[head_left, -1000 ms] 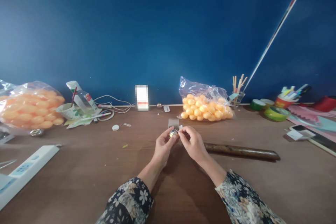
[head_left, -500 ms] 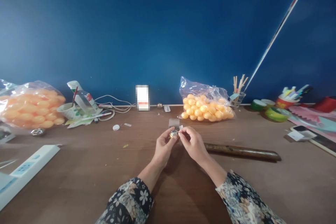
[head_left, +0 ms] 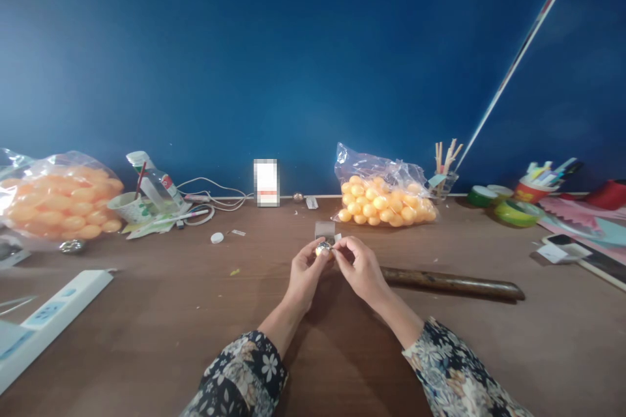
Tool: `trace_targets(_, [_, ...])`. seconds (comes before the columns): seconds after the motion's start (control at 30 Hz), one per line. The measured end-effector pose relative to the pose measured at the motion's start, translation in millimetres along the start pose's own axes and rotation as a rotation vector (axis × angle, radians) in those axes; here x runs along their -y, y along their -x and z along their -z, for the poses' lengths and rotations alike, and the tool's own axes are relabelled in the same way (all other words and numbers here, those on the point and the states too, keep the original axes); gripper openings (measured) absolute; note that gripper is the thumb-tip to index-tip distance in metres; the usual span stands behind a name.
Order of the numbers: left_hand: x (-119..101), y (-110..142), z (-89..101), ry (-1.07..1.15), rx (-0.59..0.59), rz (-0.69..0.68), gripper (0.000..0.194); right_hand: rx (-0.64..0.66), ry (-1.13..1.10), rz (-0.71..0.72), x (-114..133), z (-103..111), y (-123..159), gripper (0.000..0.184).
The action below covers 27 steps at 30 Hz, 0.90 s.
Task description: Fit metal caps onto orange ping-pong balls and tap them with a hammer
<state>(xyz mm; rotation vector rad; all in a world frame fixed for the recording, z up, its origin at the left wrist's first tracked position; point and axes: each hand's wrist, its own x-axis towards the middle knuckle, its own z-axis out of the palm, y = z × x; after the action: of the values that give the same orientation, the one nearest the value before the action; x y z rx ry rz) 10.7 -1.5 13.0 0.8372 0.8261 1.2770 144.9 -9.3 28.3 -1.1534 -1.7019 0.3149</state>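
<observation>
Between the thumb and fingers of my left hand (head_left: 304,270) is a small shiny metallic ball (head_left: 323,248), silvery with a golden tint. The thumb and forefinger of my right hand (head_left: 360,267) are pinched together close to the ball's right side. Whatever they hold is too small to make out. Just beyond my fingertips stands a small clear box (head_left: 325,229). A dark brown rod (head_left: 452,283) lies on the table to the right of my right hand, its left end partly hidden behind it.
A clear bag of orange balls (head_left: 386,199) lies at the back; a larger one (head_left: 59,199) is far left. A white power strip (head_left: 59,319) lies at left. Tape rolls (head_left: 519,211), a pen cup (head_left: 532,190) and a phone (head_left: 606,264) are at right.
Both hands stay almost in place around the ball. The ball looks slightly turned in my fingers.
</observation>
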Motion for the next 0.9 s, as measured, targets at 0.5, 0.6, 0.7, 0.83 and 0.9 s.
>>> trace_targets(0.5, [3,-14,3.8,-0.058,-0.299,-0.214,0.041,0.083,0.410,-0.128,-27,20,-22,0.008])
trace_targets(0.6, [4,-17,5.6,-0.056,-0.326,-0.218,0.039,0.170,0.587,-0.207,-37,24,-32,0.011])
trace_targets(0.7, [3,-17,5.5,-0.057,-0.332,-0.211,0.039,0.223,0.622,-0.213,-44,24,-42,0.014])
trace_targets(0.83, [2,-17,4.7,-0.064,-0.342,-0.198,0.042,0.270,0.648,-0.204,-46,22,-53,0.019])
trace_targets(0.9, [2,-16,4.8,-0.067,-0.345,-0.192,0.043,0.274,0.656,-0.194,-43,21,-57,0.019])
